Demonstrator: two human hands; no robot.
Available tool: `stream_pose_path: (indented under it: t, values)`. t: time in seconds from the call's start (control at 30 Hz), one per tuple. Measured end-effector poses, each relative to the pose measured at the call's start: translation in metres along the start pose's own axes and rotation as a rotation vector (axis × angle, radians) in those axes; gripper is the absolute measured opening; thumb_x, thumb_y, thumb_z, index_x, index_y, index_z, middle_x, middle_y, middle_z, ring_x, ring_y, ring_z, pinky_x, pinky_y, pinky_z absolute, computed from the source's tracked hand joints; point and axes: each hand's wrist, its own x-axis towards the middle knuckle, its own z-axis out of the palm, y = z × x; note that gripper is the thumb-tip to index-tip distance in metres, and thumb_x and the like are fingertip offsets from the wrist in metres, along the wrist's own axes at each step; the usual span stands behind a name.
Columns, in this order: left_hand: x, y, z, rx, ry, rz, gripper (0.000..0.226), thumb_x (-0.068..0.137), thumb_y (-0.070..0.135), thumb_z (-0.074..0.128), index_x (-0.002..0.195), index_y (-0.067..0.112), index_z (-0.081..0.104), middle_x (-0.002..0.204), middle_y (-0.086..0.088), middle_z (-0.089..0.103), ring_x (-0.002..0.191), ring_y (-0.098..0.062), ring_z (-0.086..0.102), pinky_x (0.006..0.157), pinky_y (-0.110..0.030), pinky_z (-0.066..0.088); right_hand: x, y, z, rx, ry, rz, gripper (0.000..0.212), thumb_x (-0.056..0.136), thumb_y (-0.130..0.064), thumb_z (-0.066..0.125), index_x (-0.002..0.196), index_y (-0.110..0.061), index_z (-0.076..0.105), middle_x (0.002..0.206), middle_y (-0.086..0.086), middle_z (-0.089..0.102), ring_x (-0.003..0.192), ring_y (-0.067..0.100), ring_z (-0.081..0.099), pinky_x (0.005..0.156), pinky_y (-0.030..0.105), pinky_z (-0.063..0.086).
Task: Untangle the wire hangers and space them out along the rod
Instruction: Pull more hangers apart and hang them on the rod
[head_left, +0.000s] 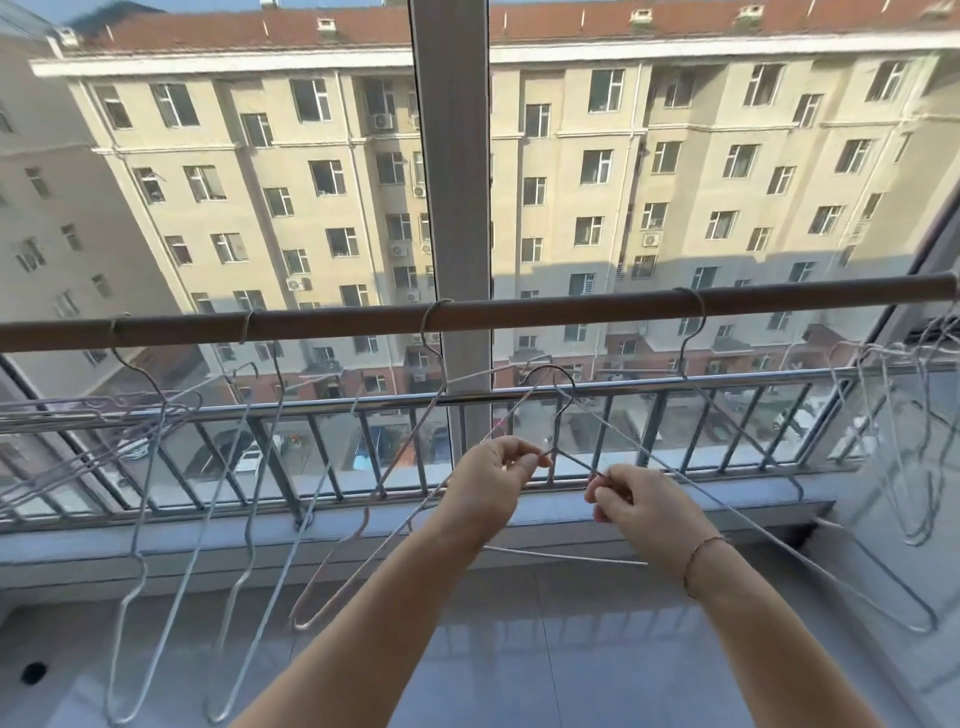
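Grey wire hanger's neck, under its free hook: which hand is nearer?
Left. The left hand pinches right at the grey wire hanger's neck; the right hand pinches its shoulder wire, lower and to the right.

Bright daylight through window (208, 208); edges bowed; left hangers (78, 421) blurred

glazed balcony facing a sunlit block

a tall window fills the view, split by a pale upright frame post (457, 208). low across it runs a steel railing (639, 387) with vertical bars, above a grey sill (52, 551). opposite stands a cream apartment building (311, 182) with a red tiled roof (208, 26) and air-conditioner units (383, 121) on its walls. sun lights its upper storeys, shade covers the lower ones. parked cars (244, 457) show far below. the floor (545, 665) is glossy pale grey tile, with what may be a drain hole (34, 673) at lower left.
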Motion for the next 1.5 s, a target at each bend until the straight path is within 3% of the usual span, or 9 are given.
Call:
stream_pose_path:
  t: [0.27,0.4,0.53,0.7,0.83,0.93,1.13,1.3,1.5]
  values:
    - [-0.009,0.017,0.027,-0.007,0.078,0.189,0.011,0.087,0.023,0.061,0.084,0.034,0.064,0.106,0.004,0.064,0.104,-0.008,0.057,0.098,-0.028,0.042,-0.057,-0.011,-0.046,0.101,0.012,0.002,0.028,0.094,-0.013,0.037,0.081,-0.024,0.06,0.054,0.0,0.062,0.052,0.011,0.052,0.062,0.039,0.049]
    - [-0.012,0.035,0.049,-0.016,0.221,0.261,0.016,0.085,0.033,0.064,0.097,0.024,0.06,0.104,0.005,0.059,0.097,-0.008,0.056,0.087,-0.021,0.044,-0.072,-0.02,-0.07,0.057,0.181,0.004,0.026,0.094,-0.015,0.038,0.082,-0.024,0.06,0.059,0.003,0.064,0.054,0.012,0.057,0.063,0.036,0.052]
    - [-0.013,0.056,0.06,-0.156,0.129,0.234,0.023,0.087,0.037,0.06,0.099,0.018,0.064,0.088,0.007,0.066,0.079,-0.003,0.058,0.073,-0.015,0.045,-0.074,-0.023,-0.082,0.009,0.29,0.018,0.024,0.094,-0.016,0.04,0.081,-0.023,0.06,0.061,0.001,0.065,0.056,0.014,0.058,0.063,0.034,0.052]
    - [-0.005,0.083,0.066,-0.247,0.046,0.237,0.016,0.089,0.029,0.059,0.098,0.018,0.067,0.09,0.006,0.07,0.086,-0.007,0.064,0.085,-0.025,0.051,-0.058,-0.031,-0.086,-0.027,0.37,-0.02,0.022,0.093,-0.017,0.04,0.087,-0.022,0.06,0.067,-0.001,0.067,0.069,0.02,0.064,0.07,0.044,0.055]
    - [0.009,0.098,0.066,-0.22,0.073,0.26,0.011,0.091,0.025,0.055,0.084,0.027,0.064,0.086,0.0,0.071,0.089,-0.018,0.067,0.088,-0.037,0.053,-0.027,-0.039,-0.083,-0.068,0.377,-0.049,0.024,0.092,-0.02,0.037,0.092,-0.021,0.061,0.076,0.005,0.069,0.076,0.024,0.064,0.075,0.044,0.053]
    - [0.02,0.096,0.068,-0.212,0.054,0.205,0.02,0.09,0.027,0.052,0.09,0.012,0.065,0.091,-0.015,0.071,0.088,-0.027,0.067,0.087,-0.044,0.051,-0.005,-0.039,-0.075,-0.117,0.362,-0.031,0.026,0.091,-0.021,0.036,0.091,-0.021,0.063,0.08,0.006,0.07,0.08,0.026,0.065,0.077,0.043,0.053]
    - [0.031,0.081,0.073,-0.145,-0.022,0.127,0.035,0.086,0.032,0.048,0.089,-0.001,0.061,0.077,-0.008,0.06,0.074,-0.017,0.054,0.077,-0.038,0.047,0.016,-0.027,-0.056,-0.17,0.299,0.029,0.025,0.09,-0.018,0.036,0.088,-0.018,0.061,0.086,0.011,0.066,0.087,0.03,0.06,0.074,0.035,0.049]
    - [0.023,0.077,0.076,-0.162,-0.041,0.133,0.02,0.092,0.025,0.048,0.082,0.013,0.06,0.074,0.002,0.058,0.073,-0.012,0.052,0.072,-0.026,0.042,0.011,-0.02,-0.055,-0.157,0.268,0.02,0.025,0.092,-0.018,0.034,0.086,-0.018,0.058,0.081,0.007,0.063,0.083,0.028,0.06,0.067,0.031,0.043]
    - [-0.014,0.076,0.045,-0.214,0.09,0.173,0.023,0.094,0.026,0.05,0.116,0.024,0.058,0.086,0.017,0.058,0.086,-0.002,0.054,0.08,-0.014,0.04,-0.022,-0.035,-0.058,-0.082,0.335,-0.127,0.043,0.095,-0.014,0.034,0.138,-0.012,0.036,0.138,0.009,0.047,0.123,0.026,0.047,0.095,0.032,0.039]
